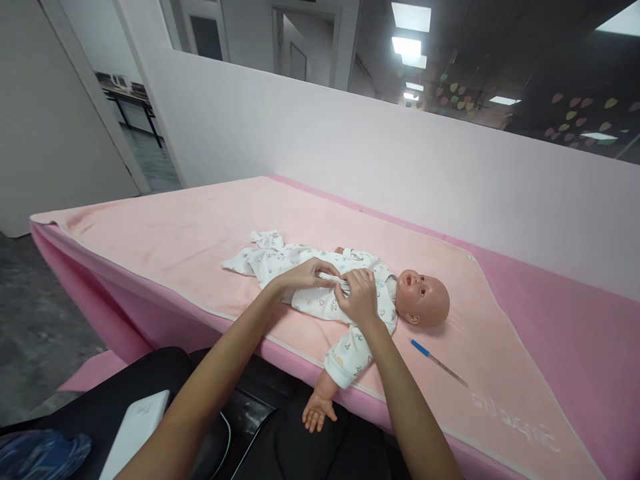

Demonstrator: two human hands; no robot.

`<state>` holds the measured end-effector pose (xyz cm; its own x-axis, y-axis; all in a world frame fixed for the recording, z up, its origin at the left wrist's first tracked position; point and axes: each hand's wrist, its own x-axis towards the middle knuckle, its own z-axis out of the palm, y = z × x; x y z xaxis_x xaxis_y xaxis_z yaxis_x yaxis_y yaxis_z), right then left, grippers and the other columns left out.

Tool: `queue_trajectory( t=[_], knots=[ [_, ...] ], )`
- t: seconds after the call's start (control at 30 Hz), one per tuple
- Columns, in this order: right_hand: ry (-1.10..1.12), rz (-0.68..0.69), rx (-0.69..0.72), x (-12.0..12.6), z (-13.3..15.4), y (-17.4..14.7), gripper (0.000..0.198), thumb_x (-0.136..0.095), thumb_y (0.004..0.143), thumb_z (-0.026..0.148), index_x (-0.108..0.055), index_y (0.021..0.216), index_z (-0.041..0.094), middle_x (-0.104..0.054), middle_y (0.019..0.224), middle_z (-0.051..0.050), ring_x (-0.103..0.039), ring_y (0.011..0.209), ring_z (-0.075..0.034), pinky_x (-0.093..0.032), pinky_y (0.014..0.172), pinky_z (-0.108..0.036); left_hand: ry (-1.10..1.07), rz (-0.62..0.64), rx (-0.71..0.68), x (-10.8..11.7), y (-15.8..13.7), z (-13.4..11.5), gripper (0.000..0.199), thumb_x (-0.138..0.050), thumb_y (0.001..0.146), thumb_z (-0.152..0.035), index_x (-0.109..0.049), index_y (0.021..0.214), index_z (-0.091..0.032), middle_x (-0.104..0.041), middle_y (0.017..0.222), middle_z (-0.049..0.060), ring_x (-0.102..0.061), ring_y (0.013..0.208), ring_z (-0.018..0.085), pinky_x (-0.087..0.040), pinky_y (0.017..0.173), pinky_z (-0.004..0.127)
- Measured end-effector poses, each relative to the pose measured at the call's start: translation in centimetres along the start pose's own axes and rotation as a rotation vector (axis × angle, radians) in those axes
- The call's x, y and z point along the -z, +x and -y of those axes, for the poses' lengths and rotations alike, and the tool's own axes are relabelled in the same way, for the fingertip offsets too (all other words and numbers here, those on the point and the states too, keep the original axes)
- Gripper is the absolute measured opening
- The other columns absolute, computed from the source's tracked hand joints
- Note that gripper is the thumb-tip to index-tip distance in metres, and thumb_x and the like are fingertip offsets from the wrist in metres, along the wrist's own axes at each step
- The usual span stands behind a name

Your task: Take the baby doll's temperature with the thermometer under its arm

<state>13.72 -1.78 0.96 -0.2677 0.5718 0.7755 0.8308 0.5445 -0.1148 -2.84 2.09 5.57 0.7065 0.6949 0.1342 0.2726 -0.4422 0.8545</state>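
A baby doll lies on its back with its head to the right. It wears a white romper with small printed figures, the legs flat and stretched to the left. My left hand pinches the romper's front edge over the doll's belly. Close beside it, my right hand has its fingers bent round the same strip of cloth. Any fastener between the fingertips is hidden. One doll arm hangs over the near table edge, below my right forearm.
A pale pink towel covers the table over a darker pink cloth. A thin stick with a blue end lies near the doll's head. On a black chair at lower left sits a white box-like object. A white wall stands behind.
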Motion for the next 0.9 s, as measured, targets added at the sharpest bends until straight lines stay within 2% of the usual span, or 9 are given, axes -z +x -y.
queue_trajectory(
  t=[0.37,0.73,0.9],
  knots=[
    [0.030,-0.012,-0.115,0.0,0.1,0.0,0.014,-0.046,0.085,0.025,-0.050,0.073,0.020,-0.058,0.066,-0.001,-0.049,0.067,-0.016,-0.034,0.075,-0.031,-0.004,-0.017,0.016,0.2,0.1,0.9,0.031,-0.067,0.067,-0.035,-0.069,0.091,-0.016,-0.070,0.089,0.005,-0.062,0.085,0.019,-0.046,0.076,0.025],
    [-0.072,-0.033,-0.174,-0.3,0.3,0.0,0.016,-0.045,0.084,0.025,-0.048,0.069,0.020,-0.055,0.062,-0.002,-0.048,0.064,-0.018,-0.034,0.068,-0.030,0.022,-0.092,0.040,0.0,0.4,1.0,0.028,-0.071,0.060,-0.038,-0.070,0.074,-0.013,-0.070,0.074,0.004,-0.060,0.069,0.016,-0.044,0.063,0.023],
    [-0.075,-0.026,-0.170,-0.3,0.3,0.0,0.017,-0.044,0.085,0.025,-0.047,0.069,0.020,-0.055,0.062,-0.002,-0.048,0.064,-0.018,-0.034,0.067,-0.030,-0.063,-0.159,0.082,-0.2,0.5,1.3,0.029,-0.074,0.054,-0.038,-0.069,0.068,-0.013,-0.070,0.076,0.006,-0.062,0.077,0.020,-0.048,0.070,0.028]
  ],
)
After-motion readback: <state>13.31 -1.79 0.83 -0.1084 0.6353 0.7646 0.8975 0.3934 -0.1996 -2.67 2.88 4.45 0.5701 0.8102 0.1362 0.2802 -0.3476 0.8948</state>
